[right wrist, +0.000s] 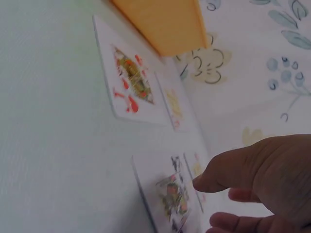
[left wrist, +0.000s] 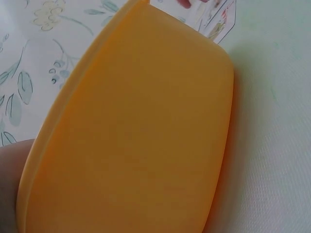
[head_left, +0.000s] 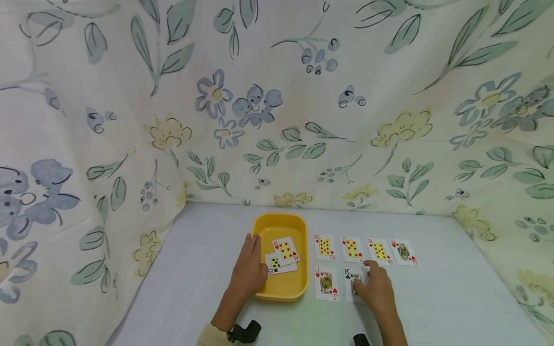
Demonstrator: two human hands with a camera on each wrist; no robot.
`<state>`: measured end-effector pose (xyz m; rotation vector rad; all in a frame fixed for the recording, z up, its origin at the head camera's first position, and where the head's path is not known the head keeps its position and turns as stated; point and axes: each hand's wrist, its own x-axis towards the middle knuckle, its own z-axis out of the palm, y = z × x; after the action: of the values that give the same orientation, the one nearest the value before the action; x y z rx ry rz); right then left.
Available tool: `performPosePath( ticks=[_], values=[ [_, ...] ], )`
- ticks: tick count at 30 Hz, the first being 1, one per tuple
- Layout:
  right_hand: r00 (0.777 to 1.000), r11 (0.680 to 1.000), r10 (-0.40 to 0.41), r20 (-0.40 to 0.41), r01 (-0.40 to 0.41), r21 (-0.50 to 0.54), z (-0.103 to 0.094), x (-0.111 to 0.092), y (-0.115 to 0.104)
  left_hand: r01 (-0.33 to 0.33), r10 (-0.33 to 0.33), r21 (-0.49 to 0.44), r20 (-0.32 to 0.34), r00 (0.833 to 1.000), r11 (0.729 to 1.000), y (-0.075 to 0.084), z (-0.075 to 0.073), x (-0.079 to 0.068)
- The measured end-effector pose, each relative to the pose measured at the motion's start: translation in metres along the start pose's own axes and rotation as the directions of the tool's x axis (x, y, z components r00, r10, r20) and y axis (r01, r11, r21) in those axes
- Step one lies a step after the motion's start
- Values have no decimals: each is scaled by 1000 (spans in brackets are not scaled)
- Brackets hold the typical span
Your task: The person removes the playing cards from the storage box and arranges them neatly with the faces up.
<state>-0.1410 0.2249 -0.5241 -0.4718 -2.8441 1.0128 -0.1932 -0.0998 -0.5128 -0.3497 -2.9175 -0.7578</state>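
Note:
My left hand (head_left: 248, 271) rests on the left rim of a yellow plastic tray (head_left: 281, 288), its fingers straight along the edge and thumb over the inside. Two playing cards lie inside: a red heart card (head_left: 285, 251) overlaps a black-suited one (head_left: 283, 270). On the right, my right hand (head_left: 377, 288) hovers over the king of clubs (head_left: 351, 288), thumb and forefinger spread apart. The right wrist view shows the thumb above the king (right wrist: 170, 194), with no card between the fingers. In the left wrist view, the tray's outer wall (left wrist: 136, 116) fills the middle.
Left of the king lies the jack of hearts (head_left: 326, 283). Behind them is a row with the ten of diamonds (head_left: 324, 247), seven of hearts (head_left: 352, 249), a red diamond card (head_left: 380, 251) and a red face card (head_left: 404, 252). A floral curtain (head_left: 281, 158) backs the white table (head_left: 450, 288).

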Motion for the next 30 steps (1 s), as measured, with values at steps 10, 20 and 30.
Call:
performPosePath(
  ticks=[10, 20, 30],
  values=[
    [987, 985, -155, 34, 152, 84, -6, 12, -72, 4, -4, -35, -3, 1000, 999, -1, 2, -2],
    [935, 935, -348, 76, 340, 95, 9, 41, -138, -28, 28, -26, -4, 1000, 999, -3, 4, 4],
    [910, 917, -367, 193, 319, 241, 44, 59, -167, -22, 22, -19, 4, 1000, 1000, -3, 2, 0]
  ],
)
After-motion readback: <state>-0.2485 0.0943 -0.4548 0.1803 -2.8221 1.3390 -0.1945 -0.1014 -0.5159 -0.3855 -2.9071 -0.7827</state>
